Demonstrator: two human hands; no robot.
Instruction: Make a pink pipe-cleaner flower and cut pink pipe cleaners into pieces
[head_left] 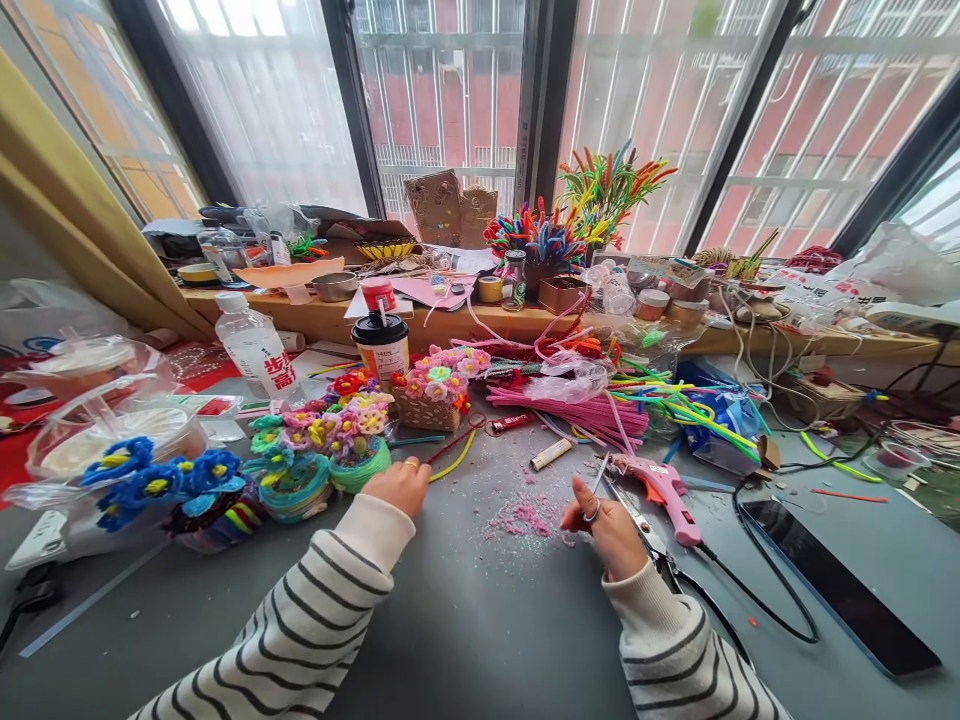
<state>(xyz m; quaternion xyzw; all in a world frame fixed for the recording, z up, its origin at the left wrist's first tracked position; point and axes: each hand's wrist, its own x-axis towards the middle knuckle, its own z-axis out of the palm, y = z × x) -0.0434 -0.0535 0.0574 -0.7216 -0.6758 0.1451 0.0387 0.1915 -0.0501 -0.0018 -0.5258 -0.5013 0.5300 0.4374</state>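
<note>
My left hand (403, 484) rests on the grey table (480, 620) with its fingers curled under, beside a green-wrapped pot of pipe-cleaner flowers (358, 440). What it holds, if anything, is hidden. My right hand (600, 520) is closed on a pair of scissors (611, 490), one finger through a handle ring, blades pointing up and away. Between the two hands lies a small heap of pink fluff clippings (521, 517). A pink glue gun (664, 488) lies just right of my right hand, its black cord trailing toward me.
Blue pipe-cleaner flowers (161, 480) sit at the left. A bundle of pink pipe cleaners (577, 410), a lidded cup (381, 345), a plastic bottle (255, 350) and a flower basket (439, 385) stand behind. A dark tablet (836, 585) lies at the right. The window ledge is cluttered.
</note>
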